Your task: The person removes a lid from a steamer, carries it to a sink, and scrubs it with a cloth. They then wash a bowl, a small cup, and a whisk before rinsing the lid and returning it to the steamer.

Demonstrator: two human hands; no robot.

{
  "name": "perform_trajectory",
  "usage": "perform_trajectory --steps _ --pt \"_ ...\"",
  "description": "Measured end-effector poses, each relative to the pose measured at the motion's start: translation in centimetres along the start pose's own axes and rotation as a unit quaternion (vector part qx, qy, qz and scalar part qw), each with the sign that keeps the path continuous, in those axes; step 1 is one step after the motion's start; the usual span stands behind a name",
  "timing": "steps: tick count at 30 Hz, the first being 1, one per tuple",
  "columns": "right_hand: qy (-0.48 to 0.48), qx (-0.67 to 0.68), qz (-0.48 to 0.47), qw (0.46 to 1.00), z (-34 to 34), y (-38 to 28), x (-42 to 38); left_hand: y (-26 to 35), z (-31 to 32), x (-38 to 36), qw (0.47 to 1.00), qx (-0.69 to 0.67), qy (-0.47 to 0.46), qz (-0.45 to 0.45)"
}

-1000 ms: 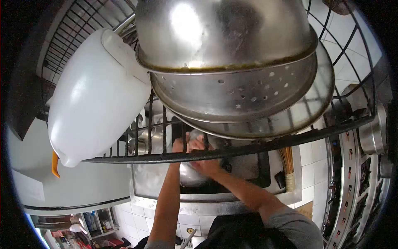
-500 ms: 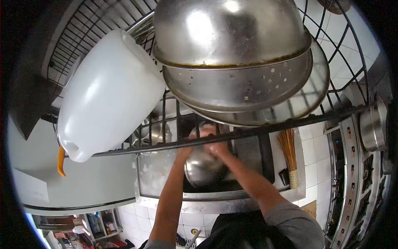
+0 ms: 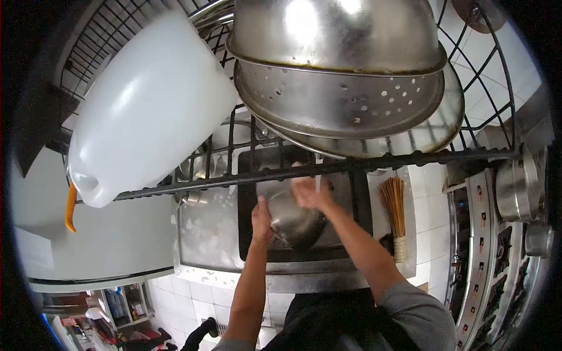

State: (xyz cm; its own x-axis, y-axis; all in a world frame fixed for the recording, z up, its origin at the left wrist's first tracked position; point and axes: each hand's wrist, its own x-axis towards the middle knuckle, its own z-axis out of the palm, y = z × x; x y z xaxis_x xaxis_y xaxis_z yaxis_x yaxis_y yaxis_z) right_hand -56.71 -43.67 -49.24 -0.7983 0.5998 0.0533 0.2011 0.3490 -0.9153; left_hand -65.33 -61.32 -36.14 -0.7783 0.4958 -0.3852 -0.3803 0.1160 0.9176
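Note:
A round steel bowl (image 3: 297, 221) is tilted in the dark sink basin (image 3: 249, 234), below the wire rack. My left hand (image 3: 261, 219) grips the bowl's left edge, thumb up along its side. Over the upper part of the bowl is my right hand (image 3: 310, 192), its fingers smeared by motion and partly behind the rack bar. Whether a scrubber or anything else is in that hand cannot be made out. A pale vertical streak, looking like running water (image 3: 318, 182), shows beside the right hand.
Overhead, a black wire rack (image 3: 257, 175) carries a white plastic jug (image 3: 146, 111) and stacked steel bowls and a colander (image 3: 339, 102). A bundled stick brush (image 3: 395, 216) lies right of the sink. A wet steel drainboard (image 3: 211, 225) is at left, a stove (image 3: 497, 257) at far right.
My left hand has moved apart from the right, down to the bowl's left edge. My right hand has shifted slightly right and up. The whole view has also shifted a little.

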Motion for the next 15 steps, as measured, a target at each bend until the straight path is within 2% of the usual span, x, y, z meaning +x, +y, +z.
perform_trajectory --steps 2,3,4,6,8,10,11,12,14,15 --pt "0.021 -0.101 -0.146 0.984 1.5 -6.6 -2.1 -1.3 -1.6 -0.5 0.999 -0.041 0.017 -0.013" --pt "0.045 -0.162 -0.208 0.964 0.0 -13.3 -4.5 -2.0 -2.6 -0.9 0.996 -0.079 0.035 -0.025" --pt "0.040 -0.160 -0.208 0.964 1.4 -14.2 -5.9 -2.5 -3.8 -1.5 0.996 -0.080 0.039 -0.028" --pt "0.032 -0.239 -0.301 0.922 3.9 -15.0 -8.4 -3.3 -5.9 -2.3 0.999 0.022 0.029 -0.034" --pt "0.005 -0.197 -0.299 0.934 4.8 -13.1 -7.5 -4.2 -6.4 -1.5 0.997 0.012 0.059 -0.043" --pt "0.038 -0.149 -0.293 0.944 4.0 -12.0 -3.6 -5.7 -6.4 -1.4 0.991 -0.011 0.109 -0.072" --pt "0.035 -0.148 -0.293 0.944 3.6 -11.7 -1.3 -5.9 -6.7 -1.4 0.987 -0.056 0.088 -0.122" --pt "-0.058 -0.181 -0.147 0.971 3.0 -11.4 1.5 -6.6 -6.8 -1.5 0.987 -0.058 0.089 -0.120" --pt "-0.139 -0.207 0.001 0.968 5.5 -9.1 2.6 -7.8 -6.6 -1.5 0.985 -0.037 0.126 -0.110" --pt "-0.109 -0.241 -0.037 0.964 5.2 -10.6 0.4 -7.3 -6.0 -1.6 0.973 -0.066 0.170 -0.143"
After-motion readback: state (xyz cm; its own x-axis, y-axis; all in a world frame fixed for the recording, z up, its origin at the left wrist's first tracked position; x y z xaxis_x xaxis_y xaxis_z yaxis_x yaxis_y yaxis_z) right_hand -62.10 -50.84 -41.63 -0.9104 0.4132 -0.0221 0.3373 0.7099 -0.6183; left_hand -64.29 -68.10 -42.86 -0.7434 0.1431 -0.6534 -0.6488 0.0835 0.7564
